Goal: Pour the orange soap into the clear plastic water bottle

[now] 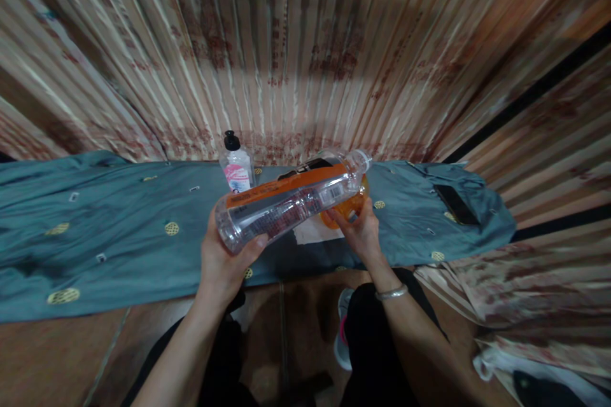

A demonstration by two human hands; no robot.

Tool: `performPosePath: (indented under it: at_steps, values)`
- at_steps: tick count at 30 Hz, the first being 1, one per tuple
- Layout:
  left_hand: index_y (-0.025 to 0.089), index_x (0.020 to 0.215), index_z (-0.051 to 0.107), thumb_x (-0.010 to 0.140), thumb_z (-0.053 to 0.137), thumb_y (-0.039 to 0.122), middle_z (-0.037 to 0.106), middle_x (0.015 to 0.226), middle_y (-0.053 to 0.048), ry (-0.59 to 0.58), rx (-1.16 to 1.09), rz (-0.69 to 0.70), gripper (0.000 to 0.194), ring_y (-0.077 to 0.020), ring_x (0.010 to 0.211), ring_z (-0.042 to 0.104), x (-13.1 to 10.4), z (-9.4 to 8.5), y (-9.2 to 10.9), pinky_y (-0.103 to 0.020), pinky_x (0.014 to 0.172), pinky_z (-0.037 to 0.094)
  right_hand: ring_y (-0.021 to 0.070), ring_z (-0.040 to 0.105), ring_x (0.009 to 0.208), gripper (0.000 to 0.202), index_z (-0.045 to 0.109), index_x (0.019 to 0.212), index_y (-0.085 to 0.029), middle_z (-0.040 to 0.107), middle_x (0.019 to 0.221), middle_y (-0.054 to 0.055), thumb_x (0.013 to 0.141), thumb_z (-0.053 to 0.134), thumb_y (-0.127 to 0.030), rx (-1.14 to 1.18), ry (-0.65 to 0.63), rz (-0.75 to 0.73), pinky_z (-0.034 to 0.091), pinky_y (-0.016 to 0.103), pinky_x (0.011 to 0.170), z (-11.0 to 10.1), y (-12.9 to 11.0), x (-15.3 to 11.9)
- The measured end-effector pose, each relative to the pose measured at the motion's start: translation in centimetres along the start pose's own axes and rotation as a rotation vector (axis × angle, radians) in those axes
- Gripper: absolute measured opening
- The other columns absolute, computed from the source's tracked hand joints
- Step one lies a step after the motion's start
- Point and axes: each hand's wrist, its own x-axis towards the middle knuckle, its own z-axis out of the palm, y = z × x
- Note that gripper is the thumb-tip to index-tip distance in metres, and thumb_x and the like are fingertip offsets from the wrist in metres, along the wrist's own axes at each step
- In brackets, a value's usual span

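Observation:
My left hand [226, 267] is wrapped round the base end of a large clear plastic bottle [286, 213] with an orange and black label. The bottle lies slantwise in the air, its neck up and to the right. Just behind and below that neck, my right hand [360, 229] grips an orange see-through container [333, 219], mostly covered by the bottle. A white sheet of paper or tissue [317, 233] lies beneath them. Behind the large bottle's left part, a clear bottle [237, 168] with a black top and pink-and-white label stands upright.
A teal cloth [119, 229] with yellow pineapple prints covers the long narrow surface. A dark phone [456, 205] lies on it at the right. Pleated patterned curtains [286, 44] hang close behind and at the right. Below are tiled floor [267, 331] and my legs.

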Motion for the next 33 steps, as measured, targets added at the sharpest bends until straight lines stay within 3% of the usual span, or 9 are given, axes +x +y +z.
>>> performPosePath:
  at_steps: [13,21,33]
  values:
    - [0.021,0.134,0.075,0.051,0.109,0.060,0.086,0.129,-0.014,0.022,-0.002,-0.013,0.098,-0.0390,0.121,0.082,0.00,0.28,0.27,-0.055,0.114,0.067,0.0450,0.087,0.113,0.076,0.063,0.140,-0.019,0.088,0.122,0.020,0.082,0.093,-0.058,0.017,-0.009,0.003,0.071,0.061,0.098,-0.25,-0.41,-0.04]
    - [0.023,0.133,0.073,0.052,0.106,0.053,0.084,0.132,-0.014,0.022,-0.016,-0.026,0.092,-0.0393,0.125,0.080,0.00,0.40,0.63,-0.057,0.119,0.063,0.0453,0.086,0.115,0.080,0.064,0.143,-0.019,0.088,0.124,0.019,0.082,0.094,-0.061,0.038,-0.028,0.030,0.071,0.063,0.102,-0.47,-0.74,-0.08]
    - [0.021,0.137,0.073,0.054,0.107,0.056,0.085,0.134,-0.015,0.015,0.010,0.000,0.096,-0.0389,0.124,0.082,0.07,0.23,0.17,-0.054,0.115,0.066,0.0468,0.087,0.113,0.080,0.065,0.140,-0.016,0.088,0.123,0.022,0.081,0.096,-0.059,0.032,-0.011,-0.003,0.071,0.065,0.101,-0.36,-0.34,0.00]
